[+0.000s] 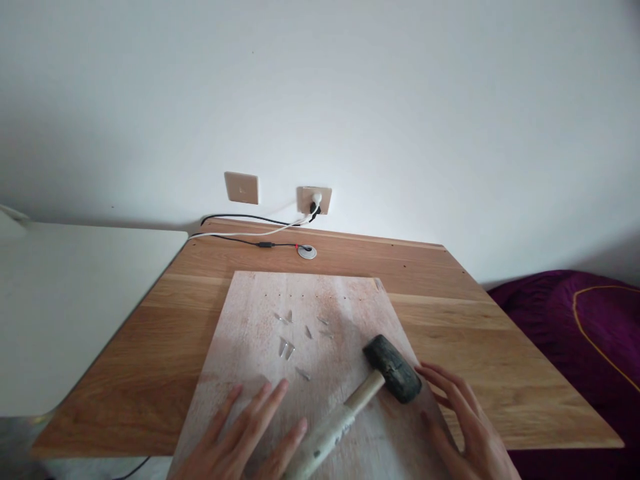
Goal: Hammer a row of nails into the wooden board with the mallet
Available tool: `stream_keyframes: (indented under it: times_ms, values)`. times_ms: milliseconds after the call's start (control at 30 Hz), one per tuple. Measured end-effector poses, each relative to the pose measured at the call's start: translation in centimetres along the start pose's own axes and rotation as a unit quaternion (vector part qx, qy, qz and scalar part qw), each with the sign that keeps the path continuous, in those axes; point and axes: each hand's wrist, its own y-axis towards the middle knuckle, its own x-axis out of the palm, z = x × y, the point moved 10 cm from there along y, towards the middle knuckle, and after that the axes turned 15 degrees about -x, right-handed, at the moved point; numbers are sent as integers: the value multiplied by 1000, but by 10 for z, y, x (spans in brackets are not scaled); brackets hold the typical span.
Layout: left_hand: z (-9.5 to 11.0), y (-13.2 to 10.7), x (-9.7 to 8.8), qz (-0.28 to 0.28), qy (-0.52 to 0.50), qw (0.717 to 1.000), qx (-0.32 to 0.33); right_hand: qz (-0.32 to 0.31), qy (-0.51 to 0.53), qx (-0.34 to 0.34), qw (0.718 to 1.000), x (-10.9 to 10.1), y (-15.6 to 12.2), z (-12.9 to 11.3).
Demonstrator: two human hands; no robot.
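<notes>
A pale wooden board [250, 307] lies on the wooden table [450, 333]. Several small nails [293, 333] are scattered on the board's middle. A mallet with a dark head [393, 368] and a light handle [330, 433] lies on the board near me. My left hand [245, 437] rests flat on the board, fingers spread, just left of the handle. My right hand [465, 427] lies open at the board's right edge, fingertips close to the mallet head. Neither hand holds anything.
A white surface [65, 293] adjoins the table on the left. Two wall plates [314, 199] sit above the table's far edge, with black and white cables [250, 233] trailing onto it. A purple cushion [580, 333] lies to the right.
</notes>
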Motion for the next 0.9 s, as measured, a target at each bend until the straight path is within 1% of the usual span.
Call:
stream_keyframes:
  times_ms: [67,133,233,367,433,500,567,633,700,767,800,833,867,900]
  values:
    - [-14,-5,-2,13,32,999,-15,7,14,4,1000,10,5,-10]
    - [-29,-12,-3,29,60,997,-49,12,29,6,999,21,11,-22]
    - [-52,-24,-9,47,57,993,-91,11,51,-10,999,39,22,-43]
    - [-78,-34,-16,15,50,992,-112,5,87,-33,996,62,34,-67]
    - [-92,-38,-25,19,60,989,-135,2,108,-48,993,73,40,-79]
    - [-108,-43,-29,19,58,982,-179,-2,124,-62,990,84,46,-89]
    - [-128,-50,-27,11,39,971,-235,-7,135,-71,988,94,52,-97]
    - [-150,-57,-24,4,10,956,-292,-11,144,-77,987,103,56,-103]
    - [-169,-61,-25,20,-18,941,-338,-9,151,-80,985,108,60,-106]
    - [-184,-59,-36,56,-48,924,-376,-2,159,-79,984,109,63,-108]
    - [-190,-57,-44,81,-69,909,-403,3,165,-76,983,108,65,-108]
    - [-195,-54,-54,110,-98,890,-431,7,173,-73,982,106,67,-107]
    - [-201,-51,-63,138,-130,861,-473,10,182,-69,981,103,69,-106]
    - [-207,-51,-78,195,-164,819,-514,10,189,-67,980,101,71,-107]
